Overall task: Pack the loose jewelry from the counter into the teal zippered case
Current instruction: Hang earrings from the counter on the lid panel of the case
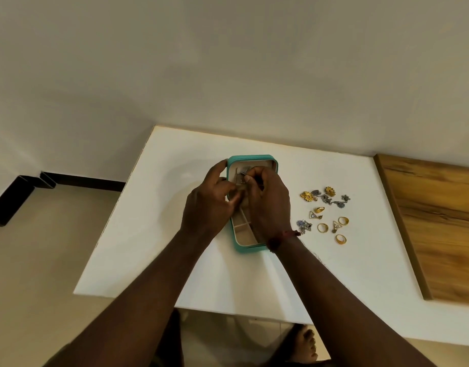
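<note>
While the counter is carrying everything, a wood panel is lying along its right side, untouched. Case is sitting open mid-counter, cream compartments showing at its near end. Left hand is bracing the case's left wall, fingers curling over the rim. Right hand is hovering over the far half, fingertips pinching a silver piece. Jewelry is lying loose just right of the case: gold flower pieces, silver pieces, gold rings.

Step in hand, by my reading: seating that silver piece in the case's far section. Most of the lot is not yet packed, so the task is looking early. Next move is calling for a release once the piece sits, then a reach right for another item. These are small things, so they are asking for a fine pinch, with the left hand steadying the case.

Hidden: both hands are covering the case's middle, so what lies inside there is not showing. Silver piece is probably an earring, but too small to tell. Zipper is not showing clearly. Whether the left fingers are also touching the piece, cannot tell.
</note>
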